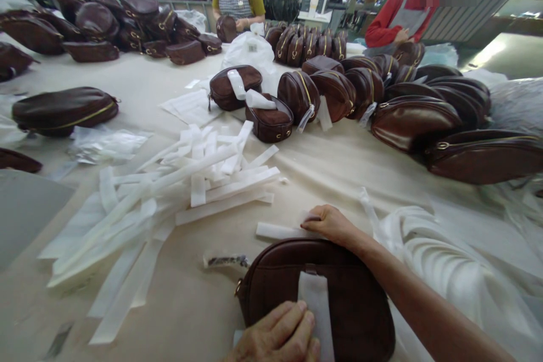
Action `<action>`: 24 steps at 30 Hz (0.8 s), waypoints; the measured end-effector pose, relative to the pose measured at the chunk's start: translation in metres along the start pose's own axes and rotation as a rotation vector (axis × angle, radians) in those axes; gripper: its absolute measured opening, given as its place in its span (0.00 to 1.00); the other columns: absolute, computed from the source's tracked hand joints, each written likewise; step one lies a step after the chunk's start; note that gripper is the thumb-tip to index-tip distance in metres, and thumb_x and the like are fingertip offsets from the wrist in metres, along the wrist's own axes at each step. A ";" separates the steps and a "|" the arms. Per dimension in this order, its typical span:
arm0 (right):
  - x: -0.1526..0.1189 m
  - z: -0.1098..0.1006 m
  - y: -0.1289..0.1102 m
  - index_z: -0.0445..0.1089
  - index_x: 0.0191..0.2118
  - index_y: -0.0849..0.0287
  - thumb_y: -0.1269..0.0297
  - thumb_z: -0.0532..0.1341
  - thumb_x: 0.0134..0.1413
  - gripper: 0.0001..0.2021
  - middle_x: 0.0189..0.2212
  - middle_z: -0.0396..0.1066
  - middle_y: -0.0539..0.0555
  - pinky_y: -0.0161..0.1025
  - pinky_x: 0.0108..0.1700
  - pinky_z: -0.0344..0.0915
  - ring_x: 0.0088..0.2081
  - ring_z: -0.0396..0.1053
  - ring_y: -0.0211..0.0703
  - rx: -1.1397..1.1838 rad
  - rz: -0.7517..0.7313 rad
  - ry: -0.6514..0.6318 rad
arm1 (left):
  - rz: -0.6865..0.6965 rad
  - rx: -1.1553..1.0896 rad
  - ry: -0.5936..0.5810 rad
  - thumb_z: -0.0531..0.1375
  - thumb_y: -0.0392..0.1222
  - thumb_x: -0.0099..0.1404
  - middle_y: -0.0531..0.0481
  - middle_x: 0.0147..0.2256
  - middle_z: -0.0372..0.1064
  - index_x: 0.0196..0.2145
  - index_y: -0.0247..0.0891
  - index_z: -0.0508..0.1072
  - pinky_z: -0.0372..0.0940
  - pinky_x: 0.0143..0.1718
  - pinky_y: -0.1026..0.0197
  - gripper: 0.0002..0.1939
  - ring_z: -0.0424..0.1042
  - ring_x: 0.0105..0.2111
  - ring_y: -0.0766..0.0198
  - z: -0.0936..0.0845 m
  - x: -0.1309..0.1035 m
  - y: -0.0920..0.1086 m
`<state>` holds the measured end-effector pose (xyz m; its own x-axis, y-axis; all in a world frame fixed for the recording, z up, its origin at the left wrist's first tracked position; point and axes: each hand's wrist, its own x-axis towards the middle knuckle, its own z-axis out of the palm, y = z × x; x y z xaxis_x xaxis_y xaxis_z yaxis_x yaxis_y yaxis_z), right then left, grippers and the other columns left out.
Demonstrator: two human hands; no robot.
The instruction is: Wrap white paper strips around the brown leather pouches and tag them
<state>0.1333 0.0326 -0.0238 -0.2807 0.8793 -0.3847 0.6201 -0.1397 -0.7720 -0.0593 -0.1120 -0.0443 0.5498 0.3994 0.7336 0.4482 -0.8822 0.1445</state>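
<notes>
Brown bag (pixel 356 300), left hand (pixel 280 334) on white strip (pixel 317 308)

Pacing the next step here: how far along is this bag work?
Two smaller bags beyond already carry white wraps, so they look further along. In hand is the dark brown bag: the left hand touches the white strip lying on it; the right hand is near a loose strip. The strip pile suggests more remains.
</notes>
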 end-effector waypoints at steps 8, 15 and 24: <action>-0.005 0.004 -0.010 0.63 0.25 0.58 0.64 0.53 0.54 0.09 0.16 0.64 0.46 0.30 0.23 0.57 0.17 0.62 0.33 -0.075 0.024 0.053 | -0.007 -0.015 0.008 0.57 0.34 0.65 0.52 0.35 0.75 0.37 0.34 0.73 0.67 0.51 0.65 0.05 0.73 0.42 0.67 0.002 -0.001 0.000; -0.005 0.004 -0.016 0.67 0.28 0.58 0.71 0.54 0.53 0.06 0.22 0.68 0.49 0.31 0.30 0.58 0.25 0.67 0.36 -0.250 -0.032 0.051 | -0.022 -0.005 0.024 0.54 0.34 0.67 0.52 0.33 0.75 0.36 0.31 0.73 0.65 0.52 0.67 0.08 0.74 0.40 0.68 0.002 0.002 0.000; -0.003 0.008 -0.024 0.72 0.32 0.57 0.68 0.56 0.55 0.07 0.28 0.72 0.53 0.35 0.33 0.54 0.31 0.66 0.41 -0.449 -0.040 -0.047 | -0.032 0.003 0.049 0.57 0.34 0.65 0.53 0.36 0.74 0.37 0.35 0.72 0.66 0.52 0.64 0.05 0.73 0.42 0.67 0.008 -0.006 0.003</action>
<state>0.1128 0.0299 -0.0084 -0.3373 0.8571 -0.3892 0.8617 0.1146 -0.4944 -0.0552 -0.1150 -0.0535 0.5003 0.4145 0.7602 0.4673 -0.8684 0.1659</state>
